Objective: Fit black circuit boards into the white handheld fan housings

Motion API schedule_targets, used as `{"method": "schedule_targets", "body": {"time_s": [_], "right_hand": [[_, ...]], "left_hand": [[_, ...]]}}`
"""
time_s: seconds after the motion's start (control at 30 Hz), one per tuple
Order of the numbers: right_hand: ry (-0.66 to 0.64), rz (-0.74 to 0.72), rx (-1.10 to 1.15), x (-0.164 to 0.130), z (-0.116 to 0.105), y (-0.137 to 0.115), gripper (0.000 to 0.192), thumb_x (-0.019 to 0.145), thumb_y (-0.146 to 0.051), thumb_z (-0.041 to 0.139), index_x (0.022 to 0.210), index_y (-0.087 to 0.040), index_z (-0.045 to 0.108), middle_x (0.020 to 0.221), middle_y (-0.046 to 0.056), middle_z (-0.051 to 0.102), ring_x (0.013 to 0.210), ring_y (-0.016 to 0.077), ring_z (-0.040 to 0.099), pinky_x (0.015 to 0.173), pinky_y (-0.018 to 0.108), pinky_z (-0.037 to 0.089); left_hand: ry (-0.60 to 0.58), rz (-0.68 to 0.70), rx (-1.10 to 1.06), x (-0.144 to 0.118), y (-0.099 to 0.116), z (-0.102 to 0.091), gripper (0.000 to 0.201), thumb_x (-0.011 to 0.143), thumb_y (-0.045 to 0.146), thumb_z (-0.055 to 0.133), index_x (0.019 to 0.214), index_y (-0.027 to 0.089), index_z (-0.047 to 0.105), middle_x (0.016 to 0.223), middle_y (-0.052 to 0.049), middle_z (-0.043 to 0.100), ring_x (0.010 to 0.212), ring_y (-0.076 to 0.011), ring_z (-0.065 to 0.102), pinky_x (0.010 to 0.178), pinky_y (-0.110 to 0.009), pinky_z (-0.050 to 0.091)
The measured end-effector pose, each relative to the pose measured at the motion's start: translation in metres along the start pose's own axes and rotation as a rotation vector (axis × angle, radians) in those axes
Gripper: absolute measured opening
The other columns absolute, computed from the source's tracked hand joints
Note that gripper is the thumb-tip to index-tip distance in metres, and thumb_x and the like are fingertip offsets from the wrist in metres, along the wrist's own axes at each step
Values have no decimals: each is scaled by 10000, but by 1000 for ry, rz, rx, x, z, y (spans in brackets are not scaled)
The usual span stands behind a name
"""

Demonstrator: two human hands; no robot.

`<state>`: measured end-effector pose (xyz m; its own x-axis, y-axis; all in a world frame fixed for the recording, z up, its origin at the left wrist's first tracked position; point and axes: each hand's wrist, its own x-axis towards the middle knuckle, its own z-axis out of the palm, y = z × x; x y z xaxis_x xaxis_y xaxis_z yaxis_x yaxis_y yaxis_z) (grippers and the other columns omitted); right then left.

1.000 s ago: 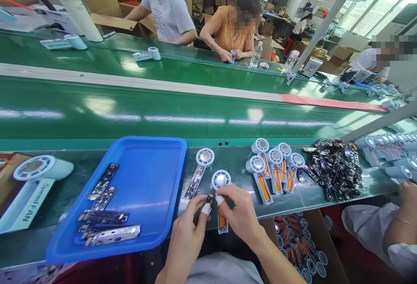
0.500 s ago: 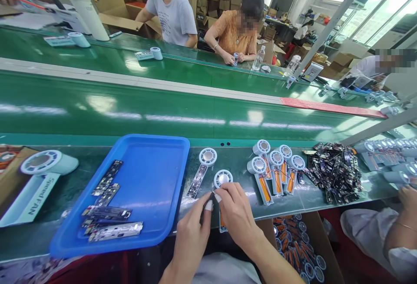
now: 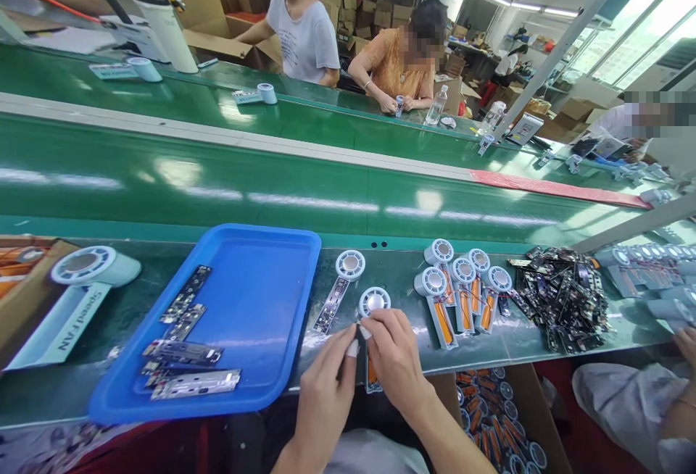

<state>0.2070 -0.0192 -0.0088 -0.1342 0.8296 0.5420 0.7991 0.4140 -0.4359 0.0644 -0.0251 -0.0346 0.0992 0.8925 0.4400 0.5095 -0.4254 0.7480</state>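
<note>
Head view: left hand (image 3: 326,394) and right hand (image 3: 396,364) pinch one fan half (image 3: 373,302); four lie right

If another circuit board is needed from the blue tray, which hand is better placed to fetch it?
Probably the left hand: the blue tray lies on its side, circuit boards close by. The right hand sits further off, over the fan part.

A factory assembly line: long green conveyor belt (image 3: 326,191), seated workers opposite, stacked cardboard boxes (image 3: 375,14), piled circuit boards (image 3: 565,296).
</note>
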Motion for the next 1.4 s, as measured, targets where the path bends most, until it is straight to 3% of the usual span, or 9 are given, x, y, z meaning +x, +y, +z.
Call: {"method": "schedule_targets", "body": {"time_s": [0.1,0.33,0.53,0.67,0.87,1.03,1.2,1.3,1.4], "right_hand": [[16,65,93,0,2,2,243,966,-43,474,1043,-192,650,951,74,654,871,201,584,748,330,538],[68,89,143,-3,6,8,202,968,-78,501,1013,-216,641,947,59,644,867,194,598,737,326,537],[206,1,52,-8,18,5,205,963,-51,491,1054,-190,612,946,74,635,835,189,580,726,325,526],[66,80,250,-2,7,13,175,976,-104,506,1034,-205,636,966,67,653,894,192,604,765,327,539],[-172,119,437,10,-17,25,175,978,-170,566,1071,-221,706,971,63,687,923,192,627,810,329,539],[-121,134,460,9,-13,22,156,969,-163,587,979,-213,734,914,56,704,888,188,621,791,319,526],[-181,195,338,10,-25,14,213,990,-243,544,1063,-219,742,952,80,652,895,205,606,783,336,521],[-305,368,361,7,-39,7,258,999,-295,518,1141,-204,714,881,61,670,811,192,609,745,323,504],[-356,626,572,4,-43,6,253,956,-354,579,1099,-182,697,762,16,671,683,156,596,660,275,483]], "left_hand": [[38,115,120,-3,2,2,326,968,150,478,1218,150,687,1156,-130,762,1016,-230,755,839,-299,624],[-89,-95,-156,11,4,-6,252,954,217,521,1092,184,729,1032,-77,788,892,-196,774,795,-275,639],[-7,-57,-110,7,6,-1,273,946,226,525,1112,184,738,1068,-91,787,967,-214,761,859,-305,626],[-119,-159,-217,13,4,-7,269,933,260,545,1094,214,755,1061,-77,789,924,-218,762,801,-311,638],[-326,-315,-410,27,-4,-17,280,916,366,575,1045,234,786,1039,-86,774,752,-195,725,537,-251,595],[-304,-297,-440,28,-9,-18,236,887,358,616,962,230,800,1001,-84,783,840,-214,735,730,-307,629],[-280,-308,-436,25,3,-19,273,901,386,592,1032,237,780,1125,-87,771,1054,-248,724,919,-362,600],[-312,-351,-425,13,12,-22,379,960,421,491,1210,254,723,1250,-82,735,1174,-254,682,1015,-404,553],[-355,-427,-427,3,13,-20,425,989,418,412,1283,260,675,1271,-78,726,1184,-252,677,1022,-415,543]]}}
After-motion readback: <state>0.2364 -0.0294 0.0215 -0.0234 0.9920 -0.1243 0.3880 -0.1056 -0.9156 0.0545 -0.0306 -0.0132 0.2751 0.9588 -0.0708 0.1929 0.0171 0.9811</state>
